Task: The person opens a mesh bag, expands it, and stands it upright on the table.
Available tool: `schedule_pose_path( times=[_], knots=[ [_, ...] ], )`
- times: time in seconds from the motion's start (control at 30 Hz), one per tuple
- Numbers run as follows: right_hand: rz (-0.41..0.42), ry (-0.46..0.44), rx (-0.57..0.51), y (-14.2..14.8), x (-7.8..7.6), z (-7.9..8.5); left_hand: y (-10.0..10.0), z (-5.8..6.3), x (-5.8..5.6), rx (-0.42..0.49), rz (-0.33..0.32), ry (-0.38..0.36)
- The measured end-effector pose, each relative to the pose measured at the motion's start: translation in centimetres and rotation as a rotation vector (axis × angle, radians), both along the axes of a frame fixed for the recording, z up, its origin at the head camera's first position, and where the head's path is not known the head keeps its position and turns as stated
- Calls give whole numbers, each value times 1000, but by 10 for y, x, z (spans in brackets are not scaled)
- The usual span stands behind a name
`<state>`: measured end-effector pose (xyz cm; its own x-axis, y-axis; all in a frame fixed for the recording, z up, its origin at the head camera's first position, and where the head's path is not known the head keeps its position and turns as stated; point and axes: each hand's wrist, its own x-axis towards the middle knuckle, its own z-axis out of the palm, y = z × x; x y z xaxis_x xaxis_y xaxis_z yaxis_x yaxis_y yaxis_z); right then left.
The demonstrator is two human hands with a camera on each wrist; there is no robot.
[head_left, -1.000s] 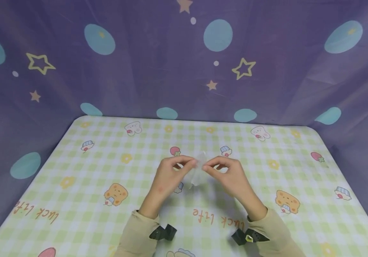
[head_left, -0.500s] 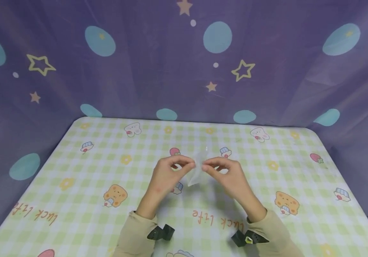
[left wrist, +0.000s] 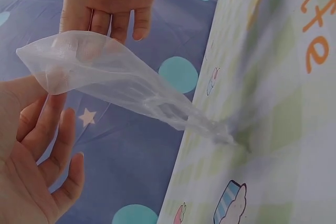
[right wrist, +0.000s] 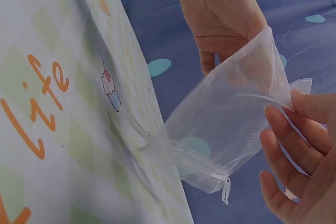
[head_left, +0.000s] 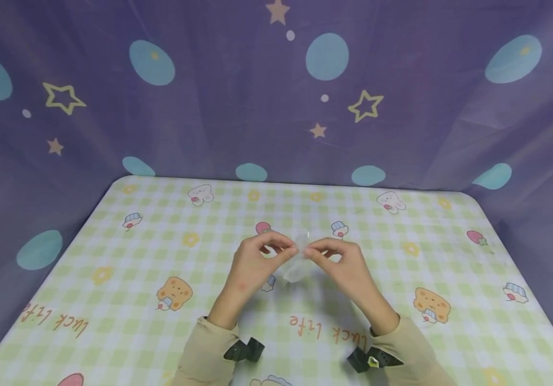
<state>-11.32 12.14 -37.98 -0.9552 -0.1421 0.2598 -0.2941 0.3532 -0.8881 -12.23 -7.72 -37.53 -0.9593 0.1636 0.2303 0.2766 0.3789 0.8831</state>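
Observation:
A sheer white organza drawstring pouch (right wrist: 220, 114) hangs between my two hands above the table. My left hand (head_left: 257, 262) pinches one side of it between thumb and index finger. From the other side my right hand (head_left: 341, 262) pinches it the same way, the fingertips of both hands close together in the head view. In the right wrist view a small loop of drawcord (right wrist: 226, 190) sticks out at the pouch's lower end. Seen from the left wrist, the pouch (left wrist: 115, 77) spreads wide near the fingers and narrows toward the tabletop. Nothing shows inside it.
A green-and-white checked tablecloth (head_left: 136, 257) printed with cartoon figures covers the table. Behind and beside it hangs a purple curtain (head_left: 238, 107) with stars and blue ovals. Dark wrist straps (head_left: 245, 351) sit on the beige sleeves.
My left fingertips have shifted slightly right, bringing both pinches closer together. The pouch, spread flatter half a second ago, now looks more bunched, its lower end turned a little.

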Motion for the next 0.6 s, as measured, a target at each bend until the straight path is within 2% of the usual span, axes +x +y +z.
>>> schedule_pose_path(
  times=[0.2,0.37,0.6],
  knots=[
    [-41,45,5,3,-3,4,0,1,-2,18,29,48],
    [-54,51,12,6,-2,4,1,-1,-2,23,28,37],
    [-32,44,1,4,-1,0,1,1,2,-22,4,-13]
  ],
)
